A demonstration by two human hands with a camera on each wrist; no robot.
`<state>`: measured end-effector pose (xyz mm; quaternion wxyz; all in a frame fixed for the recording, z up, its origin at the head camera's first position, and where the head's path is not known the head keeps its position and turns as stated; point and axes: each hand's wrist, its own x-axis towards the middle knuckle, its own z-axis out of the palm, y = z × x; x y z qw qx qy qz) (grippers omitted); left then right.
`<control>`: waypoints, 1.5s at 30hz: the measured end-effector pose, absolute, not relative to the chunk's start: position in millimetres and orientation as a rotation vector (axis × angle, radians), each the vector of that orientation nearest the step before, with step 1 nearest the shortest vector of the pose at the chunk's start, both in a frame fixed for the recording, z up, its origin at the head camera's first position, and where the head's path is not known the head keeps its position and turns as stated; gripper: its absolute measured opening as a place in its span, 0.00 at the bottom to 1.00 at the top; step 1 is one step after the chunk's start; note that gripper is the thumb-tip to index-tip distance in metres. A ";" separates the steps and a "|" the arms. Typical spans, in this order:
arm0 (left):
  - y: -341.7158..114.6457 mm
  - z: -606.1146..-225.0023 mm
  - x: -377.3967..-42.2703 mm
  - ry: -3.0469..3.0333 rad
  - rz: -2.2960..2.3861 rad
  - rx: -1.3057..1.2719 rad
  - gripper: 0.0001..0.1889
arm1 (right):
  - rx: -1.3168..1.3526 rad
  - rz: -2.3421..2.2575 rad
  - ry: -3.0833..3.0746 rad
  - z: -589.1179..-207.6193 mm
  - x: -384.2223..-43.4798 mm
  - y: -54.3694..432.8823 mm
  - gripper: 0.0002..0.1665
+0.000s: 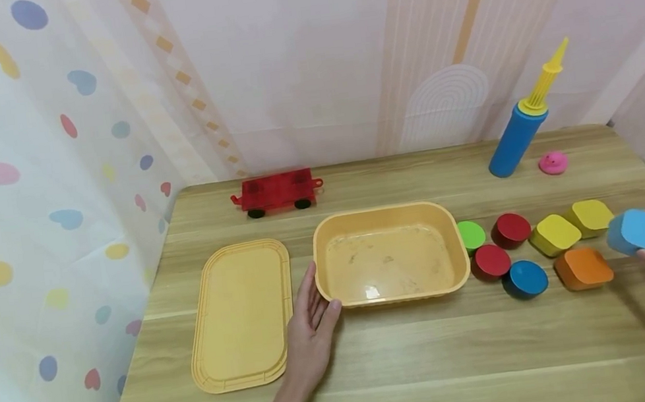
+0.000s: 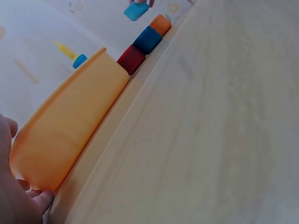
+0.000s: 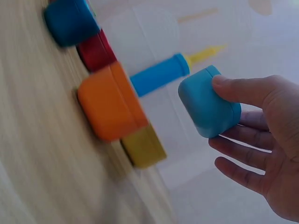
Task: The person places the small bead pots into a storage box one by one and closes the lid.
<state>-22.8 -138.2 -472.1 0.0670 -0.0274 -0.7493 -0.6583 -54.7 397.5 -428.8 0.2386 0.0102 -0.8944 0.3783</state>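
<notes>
My left hand (image 1: 309, 335) holds the left front corner of a yellow-orange tub (image 1: 396, 300), with thumb and fingers on either side of that corner. The tub stands on the table with its inside facing up. At the far right, my right hand (image 3: 261, 135) pinches a light blue block (image 3: 205, 102) with rounded corners and a seam near one end. It hangs above the table, beside an orange block (image 1: 584, 269) and two yellow blocks, one nearer (image 1: 555, 235) and one farther (image 1: 591, 218).
Right of the tub stand round blocks: green (image 1: 472, 235), two red, the nearer (image 1: 491, 262) and farther (image 1: 511, 230), and dark blue (image 1: 525, 279). A flat lid (image 1: 240, 316) lies left. Behind are a red wagon (image 1: 277, 191), blue-yellow pump (image 1: 518, 139) and pink duck (image 1: 554, 163).
</notes>
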 end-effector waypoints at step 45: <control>-134.8 -470.8 -23.0 -2.283 -1.959 -0.085 0.44 | 0.790 1.115 -2.668 -379.2 -122.6 189.9 0.35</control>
